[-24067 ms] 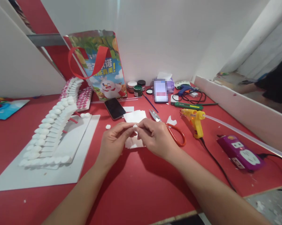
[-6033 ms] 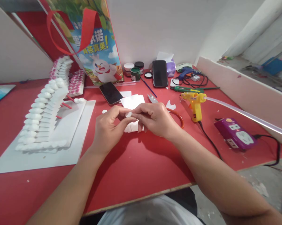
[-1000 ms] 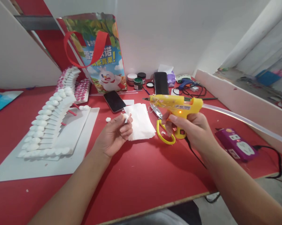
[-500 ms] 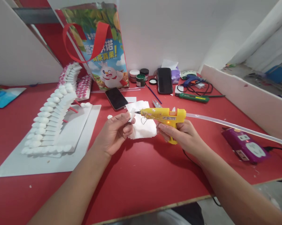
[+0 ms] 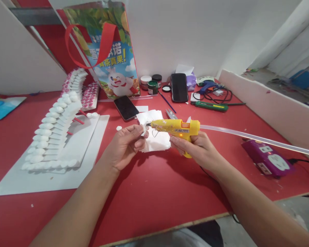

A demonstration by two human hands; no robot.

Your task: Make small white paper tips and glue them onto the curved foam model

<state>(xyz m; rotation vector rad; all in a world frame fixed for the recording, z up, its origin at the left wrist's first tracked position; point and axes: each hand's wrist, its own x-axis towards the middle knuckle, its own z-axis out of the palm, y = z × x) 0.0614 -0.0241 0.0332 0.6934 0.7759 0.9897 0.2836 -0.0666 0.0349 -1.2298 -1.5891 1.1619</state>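
My right hand (image 5: 192,145) is wrapped round the handle of a yellow hot glue gun (image 5: 169,127), whose small orange light is lit. A long clear glue stick (image 5: 236,134) runs out of its back end. Between thumb and fingers, my left hand (image 5: 130,142) pinches a small white piece (image 5: 145,129), perhaps folded tissue, partly covered by the fingertips. The gun's nozzle is at this piece; whether they touch I cannot tell. Beneath lies a stack of white tissue sheets (image 5: 156,140). To the left, a curved white foam structure (image 5: 59,133) edged with white padded pieces stands on a white board (image 5: 92,168).
Behind are a colourful gift bag (image 5: 120,68), a phone (image 5: 126,107), paint jars (image 5: 152,87), a brush (image 5: 167,102), a dark phone-like device (image 5: 179,87), scissors (image 5: 171,114) and a green screwdriver-like tool (image 5: 211,106). A purple power strip (image 5: 267,158) sits at right.
The glue gun has shifted slightly left, bringing its nozzle closer to the white piece in my left hand. The whole view has also moved a little; both hands keep their hold.
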